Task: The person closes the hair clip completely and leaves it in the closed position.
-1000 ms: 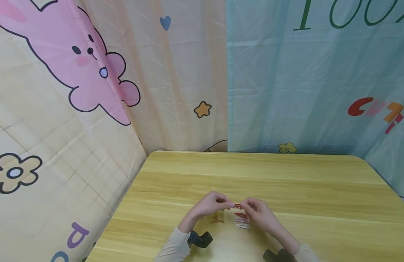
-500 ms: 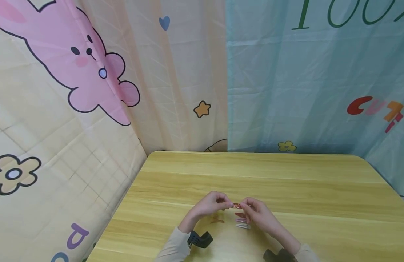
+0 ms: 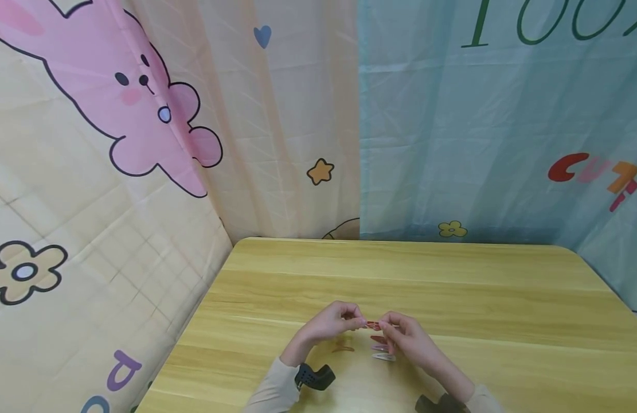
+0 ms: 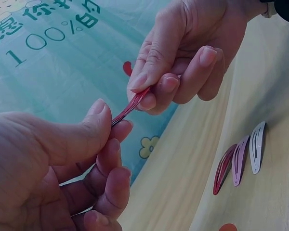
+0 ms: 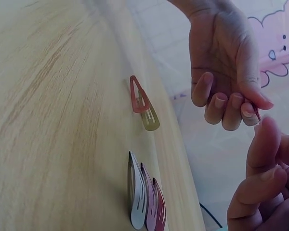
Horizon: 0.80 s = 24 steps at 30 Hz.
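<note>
A red snap hair clip [image 4: 128,108] is held in the air above the table. My left hand [image 3: 332,321] pinches one end of it between thumb and fingers. On the other end are the thumb and fingertips of my right hand [image 3: 410,337]; both hands hide parts of the clip. Below my right hand, a dark red hair clip [image 4: 224,169], a pink hair clip [image 4: 239,161] and a white hair clip [image 4: 257,147] lie side by side on the table. An orange hair clip [image 5: 139,97] overlaps an olive green hair clip [image 5: 151,120] nearer my left hand.
The wooden table [image 3: 426,281] reaches back to hanging printed cloths [image 3: 483,143]. Another cloth [image 3: 143,229] with a pink rabbit hangs along the left side. A dark wrist camera [image 3: 316,378] sits at my left wrist.
My left fingertips have shifted slightly left along the red hair clip, so a little more of it shows between the hands. The clips on the table have stayed put.
</note>
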Each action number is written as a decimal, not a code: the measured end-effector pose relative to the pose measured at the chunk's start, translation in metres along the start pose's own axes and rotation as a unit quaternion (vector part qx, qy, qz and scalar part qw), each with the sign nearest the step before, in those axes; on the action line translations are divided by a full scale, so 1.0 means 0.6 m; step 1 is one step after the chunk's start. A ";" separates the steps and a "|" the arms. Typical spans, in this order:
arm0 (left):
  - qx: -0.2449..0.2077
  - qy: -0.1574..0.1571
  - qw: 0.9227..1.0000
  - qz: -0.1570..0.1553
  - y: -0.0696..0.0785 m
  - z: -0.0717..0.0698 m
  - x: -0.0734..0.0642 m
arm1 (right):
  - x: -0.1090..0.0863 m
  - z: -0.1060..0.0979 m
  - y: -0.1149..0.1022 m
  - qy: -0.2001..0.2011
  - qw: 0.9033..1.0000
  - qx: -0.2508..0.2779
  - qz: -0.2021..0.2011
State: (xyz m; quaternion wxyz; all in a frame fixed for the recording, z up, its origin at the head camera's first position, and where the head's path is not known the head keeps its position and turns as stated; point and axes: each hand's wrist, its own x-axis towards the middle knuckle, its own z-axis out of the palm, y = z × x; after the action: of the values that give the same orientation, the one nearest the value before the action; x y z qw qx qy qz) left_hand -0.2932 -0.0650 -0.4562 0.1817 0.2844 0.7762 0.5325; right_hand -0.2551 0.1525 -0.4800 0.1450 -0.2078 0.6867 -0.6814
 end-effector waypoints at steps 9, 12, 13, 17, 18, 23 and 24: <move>-0.008 -0.010 1.000 0.004 -0.004 -0.002 0.002 | -0.001 -0.005 0.001 -0.018 1.000 0.024 0.005; -0.016 -0.012 1.000 0.004 -0.005 -0.002 0.002 | -0.001 -0.007 0.003 -0.025 0.999 0.029 0.005; -0.019 -0.013 1.000 0.004 -0.004 -0.002 0.002 | -0.001 -0.008 0.003 -0.027 0.999 0.033 0.005; -0.034 -0.014 0.999 0.001 -0.003 -0.003 0.003 | -0.001 -0.010 0.004 -0.035 0.999 0.040 0.004; -0.036 -0.012 0.999 0.000 -0.002 -0.003 0.003 | -0.001 -0.011 0.004 -0.036 0.998 0.043 0.004; -0.035 -0.006 0.999 -0.003 -0.004 -0.002 0.004 | -0.001 -0.011 0.005 -0.038 0.998 0.054 0.004; -0.033 -0.005 0.999 -0.003 -0.005 -0.002 0.004 | -0.001 -0.011 0.005 -0.038 0.998 0.056 0.004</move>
State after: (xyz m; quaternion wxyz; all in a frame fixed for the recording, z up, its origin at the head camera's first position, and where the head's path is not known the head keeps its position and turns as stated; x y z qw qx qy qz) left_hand -0.2964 -0.0651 -0.4586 0.1963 0.2786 0.7581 0.5560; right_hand -0.2579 0.1589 -0.4829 0.1852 -0.2221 0.6423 -0.7098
